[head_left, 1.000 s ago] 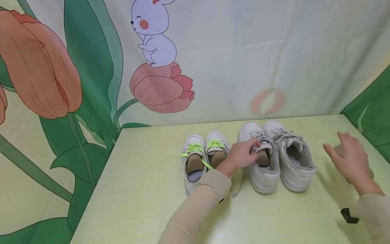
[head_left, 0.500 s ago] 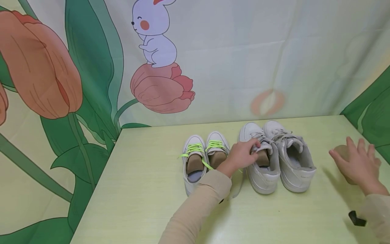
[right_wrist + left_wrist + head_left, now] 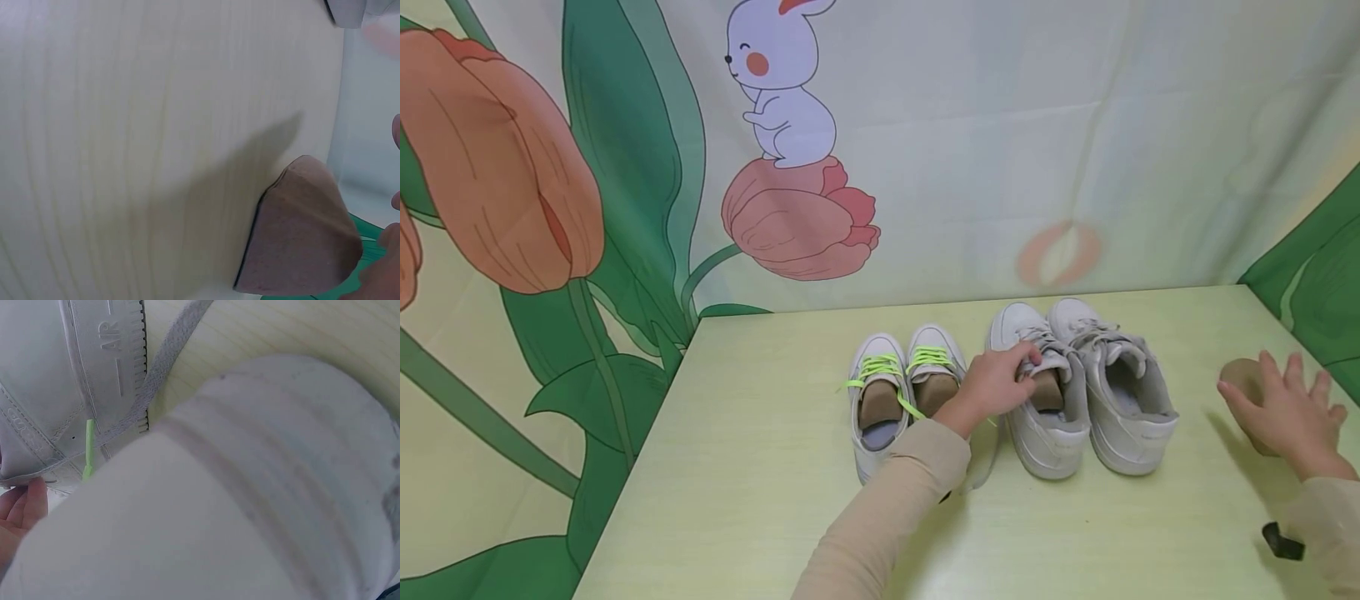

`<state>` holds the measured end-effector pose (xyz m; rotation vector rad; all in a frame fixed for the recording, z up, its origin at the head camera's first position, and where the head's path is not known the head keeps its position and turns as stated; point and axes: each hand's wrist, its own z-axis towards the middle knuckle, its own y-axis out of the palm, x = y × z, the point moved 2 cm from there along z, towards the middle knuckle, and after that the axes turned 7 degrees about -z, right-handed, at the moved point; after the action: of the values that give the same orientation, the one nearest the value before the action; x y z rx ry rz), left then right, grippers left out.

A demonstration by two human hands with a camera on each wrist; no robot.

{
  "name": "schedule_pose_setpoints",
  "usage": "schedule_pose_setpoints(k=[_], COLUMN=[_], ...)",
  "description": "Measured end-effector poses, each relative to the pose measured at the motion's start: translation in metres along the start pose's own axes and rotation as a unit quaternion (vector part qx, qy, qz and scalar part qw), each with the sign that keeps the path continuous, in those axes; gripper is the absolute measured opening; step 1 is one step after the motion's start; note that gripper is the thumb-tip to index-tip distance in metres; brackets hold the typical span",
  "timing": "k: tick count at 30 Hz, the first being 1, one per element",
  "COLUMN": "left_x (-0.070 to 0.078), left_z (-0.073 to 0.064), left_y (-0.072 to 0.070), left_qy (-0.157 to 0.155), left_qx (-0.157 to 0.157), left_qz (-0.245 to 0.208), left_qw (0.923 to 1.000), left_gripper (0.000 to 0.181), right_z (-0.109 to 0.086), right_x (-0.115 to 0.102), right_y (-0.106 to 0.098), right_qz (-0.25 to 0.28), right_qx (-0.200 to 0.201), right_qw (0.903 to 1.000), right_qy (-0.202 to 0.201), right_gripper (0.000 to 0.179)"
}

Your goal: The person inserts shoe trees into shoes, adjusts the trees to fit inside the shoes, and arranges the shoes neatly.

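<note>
My left hand (image 3: 996,382) pinches the tongue of a larger white sneaker (image 3: 1048,450), whose opening holds a brown insert (image 3: 1047,390). In the left wrist view, fingertips (image 3: 36,499) touch that shoe's upper near its edge. Its mate, another white sneaker (image 3: 1137,446), stands close on the right with no insert showing in its opening. Toward the table's right side, my right hand (image 3: 1292,412) hovers with fingers spread over a loose brown insert (image 3: 1242,377), partly hiding it. The right wrist view shows this brown insert (image 3: 303,231) with a flat end and a rounded top.
Two smaller white sneakers (image 3: 880,343) with neon-green laces stand to the left, brown inserts (image 3: 880,402) inside; my left forearm crosses in front of one. A grey lace (image 3: 169,356) trails onto the table (image 3: 737,467). A printed curtain (image 3: 940,208) hangs behind the table.
My right hand has shifted right and a little nearer, its fingers spreading, so more of the loose brown insert shows. The left hand has stayed at the sneaker's tongue.
</note>
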<state>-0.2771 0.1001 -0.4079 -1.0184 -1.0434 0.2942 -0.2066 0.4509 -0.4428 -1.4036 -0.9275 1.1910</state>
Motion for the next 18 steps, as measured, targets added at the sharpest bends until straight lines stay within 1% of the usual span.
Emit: schedule_pose_setpoints(k=[11, 18], left_x=[-0.001, 0.0], left_z=[0.0, -0.001], left_y=[0.001, 0.0], left_qy=[0.004, 0.008], left_qx=[0.005, 0.006], left_qz=[0.003, 0.003], left_qw=[1.0, 0.9999], left_gripper=[0.024, 0.024], right_z=[0.001, 0.003], right_x=[0.008, 0.015], right_y=[0.009, 0.01], right_qz=[0.002, -0.005], right_qx=[-0.004, 0.016], right_qw=[0.9999, 0.9995], right_qy=[0.016, 0.026], right_gripper=[0.088, 0.089])
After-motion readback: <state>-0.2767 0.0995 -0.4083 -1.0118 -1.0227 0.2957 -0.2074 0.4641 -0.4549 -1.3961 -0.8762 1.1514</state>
